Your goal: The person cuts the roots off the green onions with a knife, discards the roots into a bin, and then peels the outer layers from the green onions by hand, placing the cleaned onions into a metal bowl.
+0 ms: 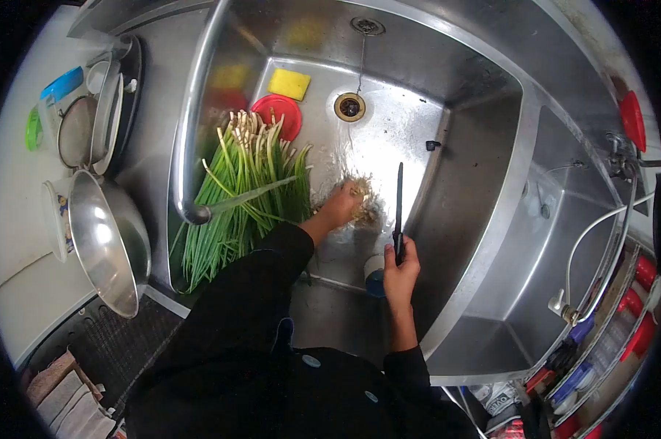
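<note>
My right hand (pixel 401 278) grips a knife (pixel 399 201) by its black handle, the blade pointing away from me over the sink floor. My left hand (pixel 338 205) is down in the sink with curled fingers on a small pile of root trimmings (pixel 371 212); the fingertips are partly hidden among them. To its left lies a large bunch of green onions (pixel 246 190), white ends away from me. Beside my right hand, partly covered by it, stands a small white and blue container (pixel 374 276).
The steel sink (pixel 484 168) also holds a yellow sponge (pixel 289 84), a red round dish (pixel 281 110) and a drain (pixel 349 107). A faucet pipe (pixel 199 110) arches over the onions. Left stand a metal bowl (pixel 100 241) and strainer (pixel 78 132). A second basin (pixel 542 241) is right.
</note>
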Demonstrator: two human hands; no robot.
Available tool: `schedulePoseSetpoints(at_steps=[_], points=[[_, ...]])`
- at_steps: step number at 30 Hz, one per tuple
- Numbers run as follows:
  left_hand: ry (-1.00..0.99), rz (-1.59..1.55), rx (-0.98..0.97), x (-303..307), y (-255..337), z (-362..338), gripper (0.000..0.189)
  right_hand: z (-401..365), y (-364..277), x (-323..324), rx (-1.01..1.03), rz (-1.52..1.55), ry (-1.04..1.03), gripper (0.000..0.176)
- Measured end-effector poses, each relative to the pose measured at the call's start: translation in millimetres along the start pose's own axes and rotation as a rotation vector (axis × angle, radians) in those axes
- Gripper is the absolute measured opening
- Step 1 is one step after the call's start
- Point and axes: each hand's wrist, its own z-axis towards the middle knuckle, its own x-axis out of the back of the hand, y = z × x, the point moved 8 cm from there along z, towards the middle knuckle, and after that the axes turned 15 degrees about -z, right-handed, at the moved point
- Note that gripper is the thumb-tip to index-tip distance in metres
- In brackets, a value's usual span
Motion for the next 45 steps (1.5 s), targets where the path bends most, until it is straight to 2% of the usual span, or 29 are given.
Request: schedulePoseSetpoints(at_steps=[2, 4, 8, 10, 11, 13, 14, 17, 21, 23, 25, 27, 32, 33, 34, 37, 40, 41, 42, 43, 45], points=[[0.028, -0.058, -0.006, 3.1, 0.0, 3.0, 0.05, -0.7, 0.0, 4.2, -0.004, -0.011, 0.007, 0.018], [0.016, -0.335, 0.143, 27.4, 14.5, 4.5, 0.051, -3.6, -4.3, 11.7, -0.001, 0.004, 0.02, 0.018], [0.148, -0.314, 0.134, 85.8, 58.7, -9.5, 0.053, -9.7, 4.5, 20.1, -0.043, 0.048, 0.023, 0.018], [0.13, -0.647, 0.284, 98.5, 65.3, -24.1, 0.052, -13.9, -0.5, 29.6, 0.006, 0.024, 0.061, 0.018], [0.133, -0.64, 0.27, 108.7, 76.7, -30.8, 0.052, -17.0, -4.5, 35.8, 0.046, -0.003, 0.096, 0.018], [0.193, -0.813, 0.275, 131.8, 104.5, -48.8, 0.049, -25.7, -14.8, 47.8, 0.075, -0.005, 0.111, 0.019], [0.136, -0.981, 0.27, 139.4, 126.0, -60.1, 0.047, -31.0, -20.5, 53.3, 0.096, -0.012, 0.113, 0.019], [0.188, -1.116, 0.273, 162.9, 150.3, -98.7, 0.046, -49.8, -34.4, 66.6, 0.152, -0.021, 0.14, 0.02], [0.31, -1.183, 0.199, 204.2, 177.4, -159.0, 0.043, -78.6, -47.5, 72.8, 0.226, -0.039, 0.08, 0.021], [0.404, -1.095, 0.253, 230.7, 188.2, -198.2, 0.043, -94.6, -56.3, 75.7, 0.331, -0.047, 0.108, 0.022], [0.484, -1.076, 0.191, 259.7, 204.2, -241.8, 0.045, -104.9, -55.7, 70.3, 0.383, -0.055, 0.086, 0.022], [0.555, -1.077, 0.149, 291.0, 230.3, -297.1, 0.045, -114.7, -54.7, 60.5, 0.377, -0.028, -0.005, 0.023], [0.937, -0.816, 0.066, 356.2, 239.9, -460.2, 0.034, -127.0, -51.3, 23.8, 0.556, -0.083, -0.154, 0.023], [1.034, -0.73, 0.05, 363.4, 244.2, -494.0, 0.034, -129.2, -51.2, 14.9, 0.519, -0.147, -0.215, 0.023], [1.046, -0.693, 0.022, 366.9, 248.9, -522.0, 0.034, -139.4, -63.6, 11.0, 0.582, -0.156, -0.212, 0.023], [1.222, -0.782, 0.079, 354.9, 222.6, -602.0, 0.034, -164.3, -89.4, 2.7, 0.652, -0.2, -0.257, 0.023], [1.214, -0.696, 0.303, 328.5, 170.5, -650.4, 0.032, -185.7, -113.4, -8.5, 0.709, -0.223, -0.267, 0.023], [1.237, -0.711, 0.463, 313.2, 143.1, -663.5, 0.034, -193.8, -120.5, -11.0, 0.752, -0.23, -0.249, 0.023], [1.241, -0.783, 0.404, 297.6, 114.1, -670.4, 0.039, -199.0, -122.8, -15.0, 0.758, -0.236, -0.255, 0.023], [1.281, -0.788, 0.417, 279.8, 82.8, -677.8, 0.033, -201.2, -122.4, -18.9, 0.735, -0.251, -0.266, 0.023], [1.324, -0.736, 0.532, 235.3, 11.3, -694.0, 0.035, -203.6, -122.4, -24.8, 0.714, -0.274, -0.275, 0.023]])
